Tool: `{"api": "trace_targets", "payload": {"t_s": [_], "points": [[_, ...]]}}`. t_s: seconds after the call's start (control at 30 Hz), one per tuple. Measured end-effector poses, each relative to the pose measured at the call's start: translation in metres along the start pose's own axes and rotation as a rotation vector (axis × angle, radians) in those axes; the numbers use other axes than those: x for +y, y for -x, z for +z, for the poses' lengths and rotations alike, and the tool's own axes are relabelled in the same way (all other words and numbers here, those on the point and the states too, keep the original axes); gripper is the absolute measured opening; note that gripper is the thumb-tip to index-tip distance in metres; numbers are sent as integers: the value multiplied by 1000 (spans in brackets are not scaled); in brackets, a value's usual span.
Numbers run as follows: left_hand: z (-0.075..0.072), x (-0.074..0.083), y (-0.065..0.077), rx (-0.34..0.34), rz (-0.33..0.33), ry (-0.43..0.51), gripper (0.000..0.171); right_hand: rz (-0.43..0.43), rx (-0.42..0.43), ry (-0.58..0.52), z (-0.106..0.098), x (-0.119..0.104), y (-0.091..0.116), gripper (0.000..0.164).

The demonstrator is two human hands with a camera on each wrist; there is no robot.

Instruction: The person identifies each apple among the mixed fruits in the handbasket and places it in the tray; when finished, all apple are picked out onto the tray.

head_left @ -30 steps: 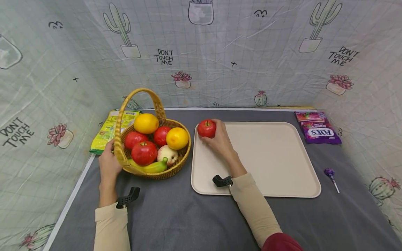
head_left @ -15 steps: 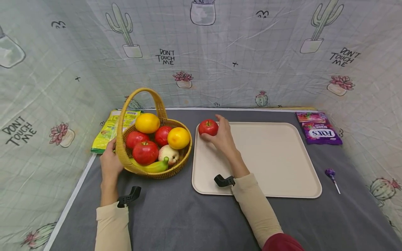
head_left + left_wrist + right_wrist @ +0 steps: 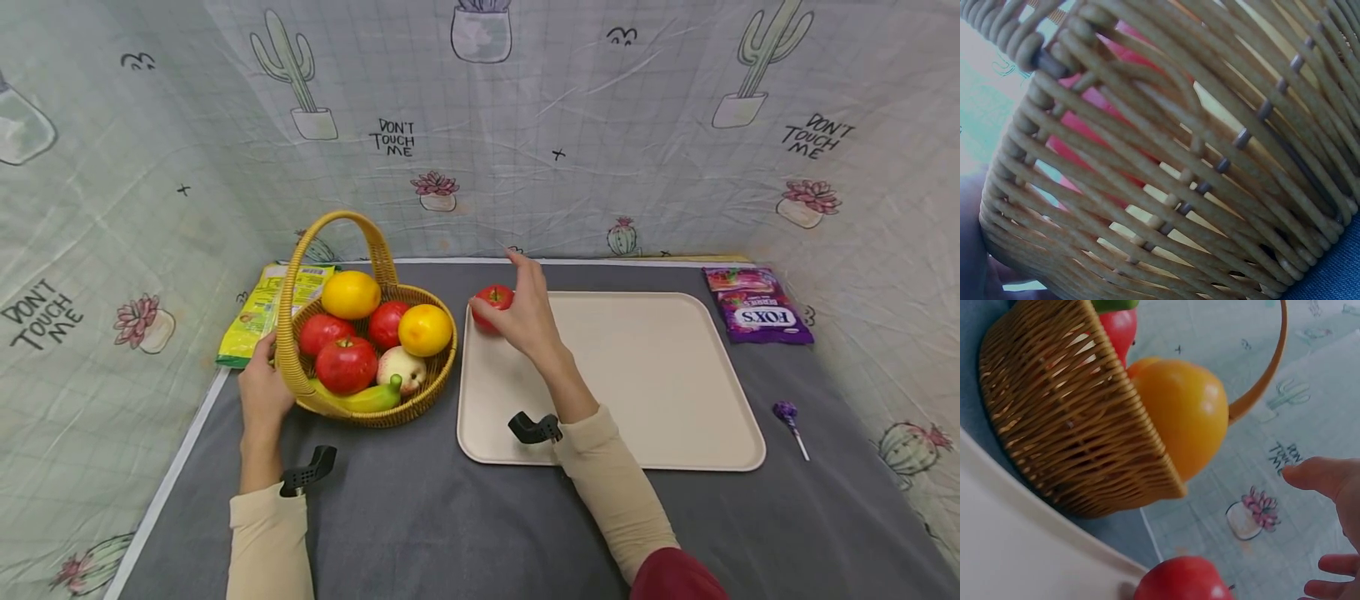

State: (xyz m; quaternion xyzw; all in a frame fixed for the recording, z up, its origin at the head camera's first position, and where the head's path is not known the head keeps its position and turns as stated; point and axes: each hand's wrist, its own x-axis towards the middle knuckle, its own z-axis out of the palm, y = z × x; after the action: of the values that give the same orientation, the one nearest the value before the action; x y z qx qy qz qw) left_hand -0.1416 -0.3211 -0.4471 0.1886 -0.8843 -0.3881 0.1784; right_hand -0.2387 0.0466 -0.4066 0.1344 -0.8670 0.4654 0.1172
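A red apple [image 3: 492, 307] sits on the far left corner of the beige tray [image 3: 645, 383]. My right hand [image 3: 528, 312] is just to the right of it and above, fingers and thumb spread, holding nothing. In the right wrist view the hand [image 3: 1335, 512] stands apart from the apple [image 3: 1182, 581]. My left hand [image 3: 264, 387] holds the left side of a wicker basket [image 3: 442, 379]; part of its fingers is hidden by the handle and wall. Fruit fills the basket: red apples [image 3: 347, 365], yellow-orange fruits [image 3: 425, 330], a pale peach [image 3: 402, 370] and a banana [image 3: 371, 398].
A yellow-green packet [image 3: 251, 325] lies behind the basket's left side. To the right of the tray are a purple Fox's candy bag [image 3: 761, 308] and a purple lollipop [image 3: 787, 415]. A printed cloth [image 3: 555, 192] walls in the grey table [image 3: 420, 517].
My right hand has let go of the apple on the tray; its fingers have spread and lifted slightly away. My left hand and the basket have stayed in place.
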Motion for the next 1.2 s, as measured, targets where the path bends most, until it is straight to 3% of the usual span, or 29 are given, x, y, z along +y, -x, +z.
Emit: {"api": "trace_targets", "payload": {"t_s": [0.2,0.53,1.2], "points": [[-2,2,1,-13,-20,-1,56,-85,-13,-4,-6,-24,-2,87],[-3,3,1,-26,-35,-13,57,-251,-60,9,7,-55,1,84],[-4,6,0,-51,-74,-9,58,-259,-202,-25,36,-97,7,82]]}}
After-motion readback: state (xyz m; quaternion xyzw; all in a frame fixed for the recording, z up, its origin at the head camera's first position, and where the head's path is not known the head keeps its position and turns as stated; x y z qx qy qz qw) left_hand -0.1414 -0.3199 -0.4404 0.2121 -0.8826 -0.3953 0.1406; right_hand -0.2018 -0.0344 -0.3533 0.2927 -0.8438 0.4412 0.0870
